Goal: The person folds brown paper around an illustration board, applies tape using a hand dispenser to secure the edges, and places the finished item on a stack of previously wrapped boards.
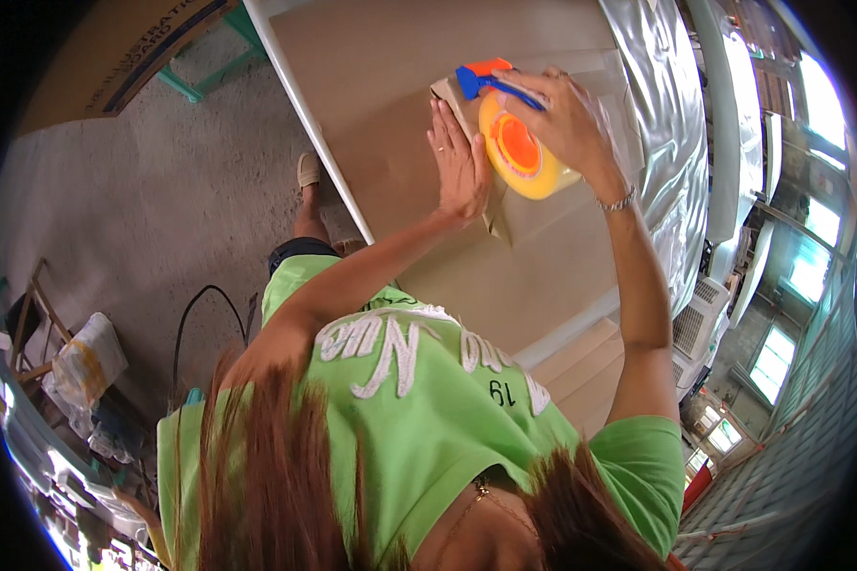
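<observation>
My right hand (573,122) grips a tape dispenser (516,143) with a blue handle, an orange front part and a large yellow tape roll. The dispenser rests against a brown paper-like parcel (564,202) with folded edges. On the parcel's left edge, my left hand (459,164) lies with its fingers stretched out, pressing flat and holding nothing. Parcel and hands are over a worktable covered with brown board (371,86). The dispenser and my right hand hide part of the parcel.
A shiny silver sheet (678,143) runs along the table's right side. At the upper left stand a large cardboard box (76,67) and a green stool (196,91). Wrapped plastic (90,357) sits at the left. My foot (308,169) shows beside the table's white edge.
</observation>
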Demonstrator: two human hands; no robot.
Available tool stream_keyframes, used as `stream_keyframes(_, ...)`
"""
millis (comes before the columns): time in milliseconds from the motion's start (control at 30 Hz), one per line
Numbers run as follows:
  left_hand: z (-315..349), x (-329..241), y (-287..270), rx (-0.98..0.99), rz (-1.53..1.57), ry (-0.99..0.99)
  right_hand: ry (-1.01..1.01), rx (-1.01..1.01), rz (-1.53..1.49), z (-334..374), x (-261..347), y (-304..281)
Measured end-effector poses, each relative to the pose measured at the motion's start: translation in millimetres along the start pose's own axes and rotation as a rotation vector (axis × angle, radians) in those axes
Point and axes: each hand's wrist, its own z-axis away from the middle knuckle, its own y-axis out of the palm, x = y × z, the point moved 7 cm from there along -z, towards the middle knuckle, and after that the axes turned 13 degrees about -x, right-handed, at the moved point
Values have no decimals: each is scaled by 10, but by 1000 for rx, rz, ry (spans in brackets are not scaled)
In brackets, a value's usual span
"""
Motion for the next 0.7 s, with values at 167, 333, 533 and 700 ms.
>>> stream_keyframes(167, 94, -117, 123, -177, 259, -100, -26, -2, -31, -63, -136, 91)
stream_keyframes(333, 116, -115, 128, -251, 263, -69, -19, 220, -211, -147, -9, 94)
stream_keyframes(533, 108, -103, 134, -296, 280, -8, -68, 378, -212, -174, 71, 56)
stream_keyframes(700, 140, -97, 160, -288, 299, -5, -85, 454, -224, -131, 59, 69)
